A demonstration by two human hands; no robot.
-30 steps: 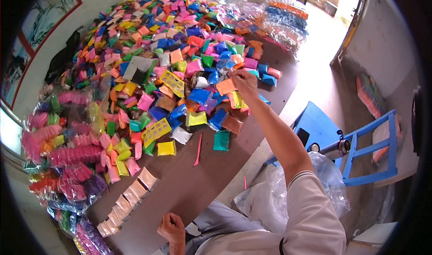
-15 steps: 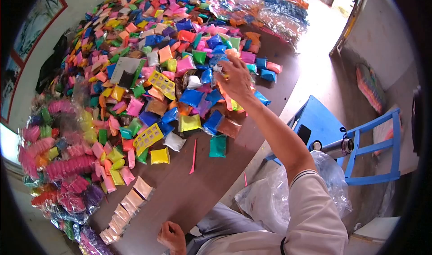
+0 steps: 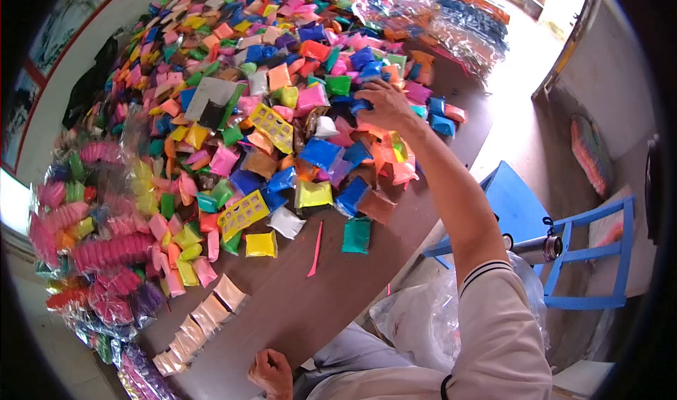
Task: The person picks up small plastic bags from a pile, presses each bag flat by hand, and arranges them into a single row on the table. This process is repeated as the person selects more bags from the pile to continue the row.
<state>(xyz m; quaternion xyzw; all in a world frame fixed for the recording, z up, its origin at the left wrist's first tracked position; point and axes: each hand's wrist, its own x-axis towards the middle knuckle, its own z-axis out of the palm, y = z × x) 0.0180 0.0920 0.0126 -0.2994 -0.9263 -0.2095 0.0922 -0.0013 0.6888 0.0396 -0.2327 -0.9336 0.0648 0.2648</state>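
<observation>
The right hand is stretched far out over the table, its fingers curled down onto the heap of coloured packets. It rests on the near right edge of that heap, fingertips at a small blue packet among pink and orange ones. Whether the fingers have actually closed on the blue packet cannot be told; the back of the hand hides the grip.

The blue packet lies just beyond and to the left of the right hand's knuckles, touching the fingertips, with its long side running roughly across the forearm's line. The forearm runs from the heap back toward the person's sleeve.

The left hand is clenched in a loose fist at the near edge of the table, well apart from the heap and holding nothing visible. A row of pale packets lies just to its left. The right hand is far the nearer to the blue packet.
</observation>
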